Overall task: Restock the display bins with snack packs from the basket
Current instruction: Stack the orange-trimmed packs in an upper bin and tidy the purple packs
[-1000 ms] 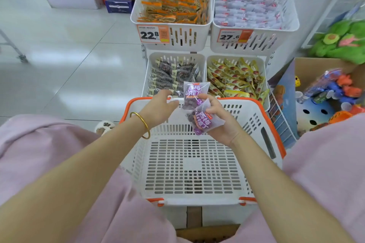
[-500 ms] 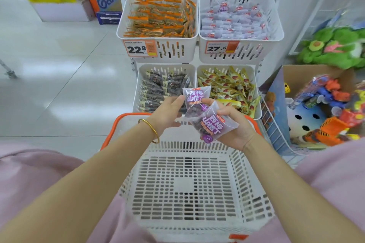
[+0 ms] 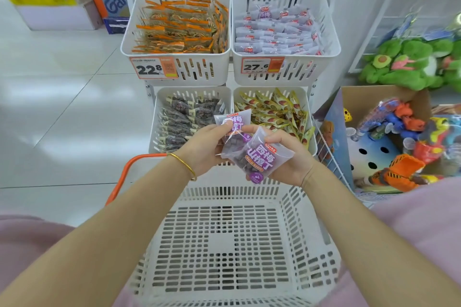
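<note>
Two purple snack packs sit in our hands at the centre of the view. Our left thumb and fingertips [image 3: 224, 126] pinch the left edge of the upper pack [image 3: 235, 119], which stands nearly upright. The fingers [image 3: 278, 136] of our right hand curl round the lower pack [image 3: 260, 159], tilting its printed face toward us. The two packs overlap and touch.

Our left hand [image 3: 204, 147], with a gold bangle [image 3: 184, 166] at the wrist, and our right hand [image 3: 289, 157] meet above the far wall of the basket [image 3: 249, 194]. It is white and slotted with an orange rim, and it spreads from five to seven o'clock.

Beyond the hands, four white display bins stand in two tiers. At eleven o'clock the upper left bin [image 3: 199, 71] holds orange-striped packs. At one o'clock the upper right bin [image 3: 301, 72] holds pale packs with lettering like ours, above a price label [image 3: 257, 66] reading 27.6. Just behind the hands, the lower left bin [image 3: 156, 117] holds dark packs and the lower right bin [image 3: 308, 107] holds yellow wrappers.

We judge that both packs are out of the basket but not yet placed. The next move probably calls for carrying them up toward one o'clock, over that bin's front wall, and laying them on the matching pile. The film looks slippery, so we should keep our grip until the packs are over the bin.
</note>
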